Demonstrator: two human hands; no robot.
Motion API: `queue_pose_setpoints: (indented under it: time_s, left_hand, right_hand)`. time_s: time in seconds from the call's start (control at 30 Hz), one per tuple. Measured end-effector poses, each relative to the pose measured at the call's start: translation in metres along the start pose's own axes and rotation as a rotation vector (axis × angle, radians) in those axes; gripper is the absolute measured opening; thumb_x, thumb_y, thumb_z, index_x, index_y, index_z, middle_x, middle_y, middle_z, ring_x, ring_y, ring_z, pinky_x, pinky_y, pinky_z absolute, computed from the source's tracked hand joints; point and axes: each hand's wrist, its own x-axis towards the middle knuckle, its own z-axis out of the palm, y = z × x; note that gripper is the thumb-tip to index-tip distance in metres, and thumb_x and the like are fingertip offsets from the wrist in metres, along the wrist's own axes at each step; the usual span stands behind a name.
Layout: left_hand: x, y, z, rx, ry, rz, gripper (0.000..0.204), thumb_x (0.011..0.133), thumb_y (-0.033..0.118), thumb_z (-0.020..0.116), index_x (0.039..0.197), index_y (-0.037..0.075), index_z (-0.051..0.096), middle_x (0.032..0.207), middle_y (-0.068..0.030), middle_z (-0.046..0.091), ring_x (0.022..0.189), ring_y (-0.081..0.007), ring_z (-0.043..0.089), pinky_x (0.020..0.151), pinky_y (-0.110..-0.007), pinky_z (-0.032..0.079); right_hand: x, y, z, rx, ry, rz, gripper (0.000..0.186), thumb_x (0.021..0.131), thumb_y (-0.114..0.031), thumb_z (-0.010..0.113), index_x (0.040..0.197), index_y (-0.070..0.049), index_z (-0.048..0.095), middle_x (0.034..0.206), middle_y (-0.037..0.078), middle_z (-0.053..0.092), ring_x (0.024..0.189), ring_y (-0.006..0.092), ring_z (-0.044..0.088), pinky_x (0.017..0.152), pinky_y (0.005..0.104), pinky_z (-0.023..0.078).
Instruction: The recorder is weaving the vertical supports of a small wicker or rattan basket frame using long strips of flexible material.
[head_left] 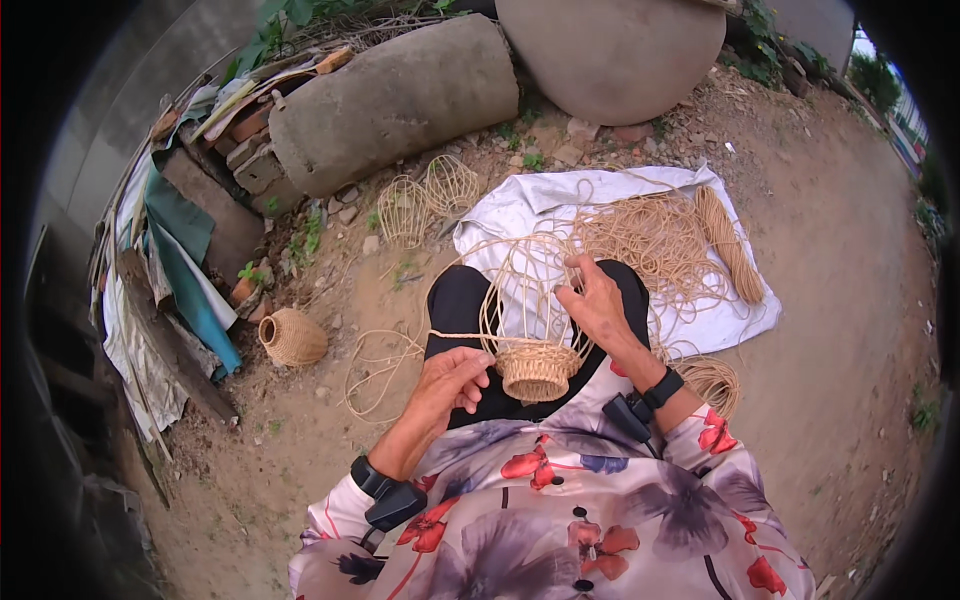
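Observation:
A half-woven basket (537, 372) lies tilted between my knees, its tight woven base toward me and its bare upright stakes (525, 290) fanning away. My left hand (447, 388) is at the left side of the weave, thumb and forefinger closed together near its edge; what they pinch is too small to tell. On the right, my right hand (603, 310) reaches in among the stakes, with thumb and fingers closed around one of them. A tan cord (460, 336) crosses above my left hand to the weave and trails in loose loops on the ground at left.
A white sheet (510, 205) beyond my knees bears a tangled cord heap (640, 240) and a thick cord bundle (727, 245). Another coil (712, 383) lies at right. Two open stake frames (404, 212) and a small finished basket (293, 337) stand at left. A concrete cylinder (395, 105) lies behind.

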Motion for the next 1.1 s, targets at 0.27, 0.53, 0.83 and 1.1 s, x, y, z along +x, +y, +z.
queue_pose_setpoints:
  time_s: [0.27, 0.53, 0.83, 1.1]
  left_hand:
    - [0.043, -0.011, 0.005, -0.894, -0.098, -0.006, 0.021, 0.092, 0.021, 0.064, 0.108, 0.008, 0.062, 0.08, -0.0026, 0.066, 0.062, -0.0079, 0.059, 0.054, -0.023, 0.046]
    - [0.07, 0.044, 0.024, -0.178, -0.091, 0.149, 0.017, 0.091, 0.02, 0.065, 0.095, 0.003, 0.064, 0.078, -0.0016, 0.065, 0.059, -0.0084, 0.059, 0.055, -0.025, 0.049]
    - [0.07, 0.054, 0.043, 1.102, 0.085, 0.743, 0.016, 0.081, 0.021, 0.066, 0.086, 0.007, 0.071, 0.078, -0.0178, 0.067, 0.073, -0.0352, 0.064, 0.064, -0.044, 0.049]
    - [0.058, 0.055, 0.048, 0.772, 0.068, 0.48, 0.032, 0.081, 0.012, 0.068, 0.111, 0.009, 0.06, 0.066, -0.0051, 0.06, 0.055, -0.0124, 0.054, 0.051, -0.028, 0.043]
  right_hand:
    - [-0.002, 0.005, 0.006, 0.058, 0.013, -0.037, 0.048, 0.077, -0.021, 0.064, 0.119, -0.002, 0.052, 0.086, 0.016, 0.062, 0.075, 0.0254, 0.06, 0.07, 0.0355, 0.048]
    - [-0.003, 0.006, 0.01, 0.063, 0.029, -0.027, 0.049, 0.076, -0.019, 0.066, 0.121, -0.003, 0.052, 0.095, 0.019, 0.065, 0.083, 0.027, 0.064, 0.075, 0.0354, 0.05]
    - [-0.005, -0.001, 0.008, 0.127, -0.003, -0.023, 0.049, 0.074, -0.021, 0.063, 0.118, -0.001, 0.053, 0.103, 0.024, 0.064, 0.097, 0.035, 0.064, 0.084, 0.0406, 0.05]
    - [0.0, 0.005, 0.009, 0.161, -0.015, 0.032, 0.048, 0.074, -0.021, 0.063, 0.118, -0.004, 0.054, 0.098, 0.021, 0.065, 0.091, 0.0336, 0.065, 0.081, 0.0392, 0.05]
